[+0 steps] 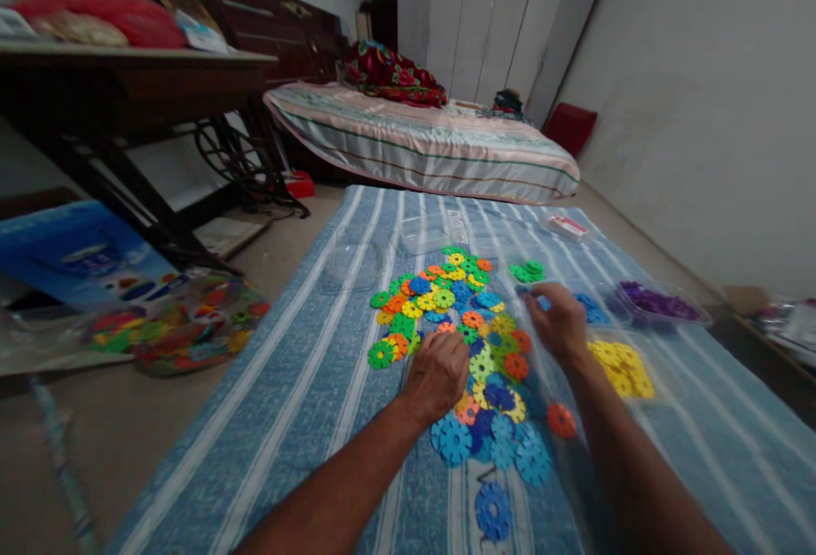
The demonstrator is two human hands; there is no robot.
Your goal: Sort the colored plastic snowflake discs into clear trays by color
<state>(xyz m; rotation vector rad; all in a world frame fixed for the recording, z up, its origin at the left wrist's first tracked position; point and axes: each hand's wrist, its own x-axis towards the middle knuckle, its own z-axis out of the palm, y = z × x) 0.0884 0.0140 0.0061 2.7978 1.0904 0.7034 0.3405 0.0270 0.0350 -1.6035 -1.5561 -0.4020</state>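
Observation:
A pile of notched plastic discs in green, orange, yellow and blue is spread over the cloth. My left hand rests on the pile's near left side, its fingers curled down and together; what they grip, if anything, is hidden. Over to the right, my right hand pinches a blue disc, partly covered by the fingers. It hovers beside a clear tub with blue discs. Near my right forearm lies a single orange disc. Larger blue discs lie at the near end.
Tubs hold green discs, yellow discs and purple discs. Clear containers stand at the back of the striped cloth. A bag of colourful pieces sits low at left. Beyond is a bed.

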